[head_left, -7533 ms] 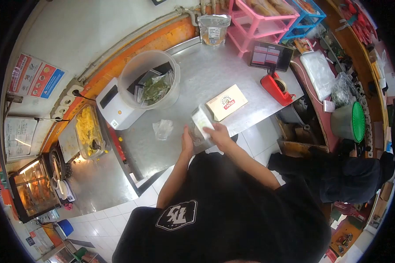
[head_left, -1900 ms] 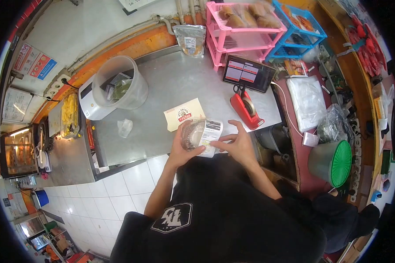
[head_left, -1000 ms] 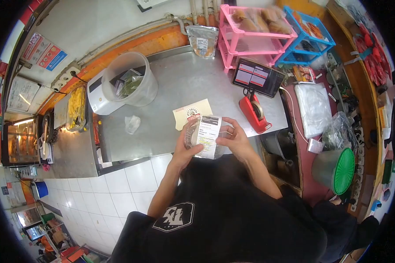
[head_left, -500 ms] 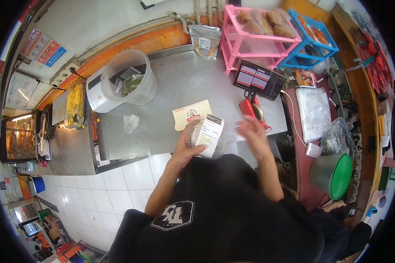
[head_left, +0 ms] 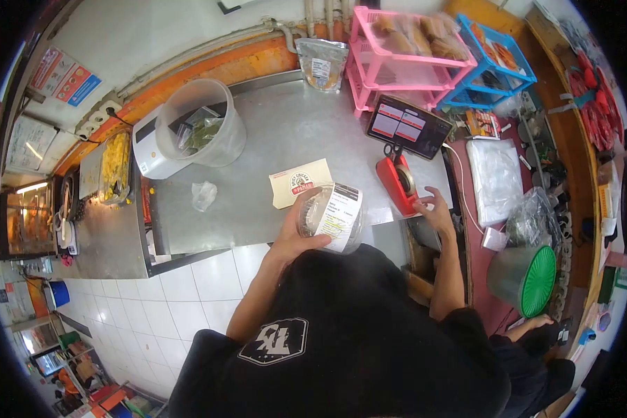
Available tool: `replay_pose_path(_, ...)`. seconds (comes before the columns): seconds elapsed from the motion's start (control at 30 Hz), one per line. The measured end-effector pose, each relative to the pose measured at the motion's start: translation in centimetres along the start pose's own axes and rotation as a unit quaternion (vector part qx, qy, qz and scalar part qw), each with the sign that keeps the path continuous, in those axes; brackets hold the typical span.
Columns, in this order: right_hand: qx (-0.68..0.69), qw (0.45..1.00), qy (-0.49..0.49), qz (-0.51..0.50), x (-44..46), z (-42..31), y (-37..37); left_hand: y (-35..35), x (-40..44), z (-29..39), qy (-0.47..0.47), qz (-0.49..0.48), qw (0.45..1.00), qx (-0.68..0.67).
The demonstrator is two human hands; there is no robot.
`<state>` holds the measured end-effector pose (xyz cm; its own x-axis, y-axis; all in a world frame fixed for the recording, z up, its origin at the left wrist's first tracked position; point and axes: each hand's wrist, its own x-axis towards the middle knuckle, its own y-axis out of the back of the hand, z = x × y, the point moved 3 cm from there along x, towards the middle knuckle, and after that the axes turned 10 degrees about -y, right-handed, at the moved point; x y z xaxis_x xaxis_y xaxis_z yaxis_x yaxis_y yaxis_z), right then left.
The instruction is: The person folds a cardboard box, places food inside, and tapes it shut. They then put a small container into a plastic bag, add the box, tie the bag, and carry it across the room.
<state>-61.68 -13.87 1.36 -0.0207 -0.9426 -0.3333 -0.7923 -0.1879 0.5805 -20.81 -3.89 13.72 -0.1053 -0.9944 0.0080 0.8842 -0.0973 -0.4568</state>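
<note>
My left hand (head_left: 294, 237) grips a clear round plastic container (head_left: 310, 209) with a white printed receipt label (head_left: 339, 216) across its lid, some lines marked yellow. Behind it, a cream paper card (head_left: 292, 182) with a chicken logo lies on the steel counter. At the counter's right edge, my right hand (head_left: 437, 212) is at the front end of a red tape dispenser (head_left: 396, 188), fingers apart and curved. Whether they touch any tape is too small to tell. Black scissors (head_left: 393, 150) stand at the dispenser's back end, before a tablet (head_left: 409, 127).
A clear tub (head_left: 230, 139) with green packets leans by a white device (head_left: 146, 150). Crumpled plastic (head_left: 203, 196) lies on the counter (head_left: 279, 132). Pink racks (head_left: 359, 66) stand behind. At right are plastic bags (head_left: 494, 171), a green-lidded bucket (head_left: 536, 279) and another person's hand (head_left: 536, 322).
My right hand has moved right and slightly down, from left of the tape dispenser's front to its front end. My left hand still holds the container, almost in place.
</note>
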Motion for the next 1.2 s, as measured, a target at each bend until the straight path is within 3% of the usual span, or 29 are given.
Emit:
replay_pose_path(0.03, 0.023, 0.999, -0.016, -0.023, 0.4, 0.3, 0.2, -0.2, 0.1, 0.2, -0.01, -0.004, 1.0, 0.008)
replay_pose_path(0.07, 0.139, 0.988, -0.06, -0.041, 0.9, 1.0, 0.2, -0.5, 0.2, 0.4, -0.022, -0.007, 1.0, 0.016)
replay_pose_path(0.27, 0.214, 0.965, -0.147, 0.018, -0.2, 3.5, 0.1, 0.0, 0.2, 0.5, -0.02, 0.01, 0.999, 0.028)
replay_pose_path(0.37, 0.235, 0.929, -0.285, 0.028, -2.0, 1.1, 0.4, 0.5, 0.4, 0.2, -0.004, 0.003, 0.999, 0.036)
replay_pose_path(0.43, 0.282, 0.91, -0.302, 0.027, -1.9, 1.7, 0.2, 0.5, 0.7, -0.2, -0.002, -0.004, 0.999, 0.038)
replay_pose_path(0.67, 0.363, 0.88, -0.283, 0.117, -5.7, -0.3, -0.6, 0.5, 1.8, -0.1, -0.012, -0.016, 0.996, 0.087)
replay_pose_path(0.77, 0.429, 0.851, -0.269, 0.139, -6.6, 4.0, -2.7, 0.5, 1.8, -0.1, -0.026, -0.007, 0.997, 0.079)
replay_pose_path(0.8, 0.357, 0.878, -0.278, 0.158, -6.3, 5.4, -3.3, 0.3, 2.0, -0.2, -0.03, -0.006, 0.997, 0.069)
replay_pose_path(0.83, 0.372, 0.863, -0.295, 0.17, -4.9, 9.2, -5.0, 0.0, 2.2, 0.0, -0.016, -0.009, 0.999, 0.046)
replay_pose_path(0.9, 0.234, 0.929, -0.201, 0.203, -2.1, 15.1, -5.7, -0.5, 2.3, 0.3, 0.009, -0.007, 1.0, 0.003)
replay_pose_path(1.0, -0.129, 0.893, -0.311, 0.298, -6.5, 4.0, -1.3, -0.1, 1.9, 0.3, 0.003, -0.026, 0.999, 0.022)
replay_pose_path(1.1, -0.022, 0.944, -0.189, 0.27, -8.0, 1.8, 0.8, 0.1, 2.4, 0.7, -0.052, -0.011, 0.989, 0.135)
replay_pose_path(1.2, 0.213, 0.946, -0.176, 0.166, -9.0, -9.8, 0.8, -0.3, 3.2, -0.8, -0.096, 0.034, 0.971, 0.215)
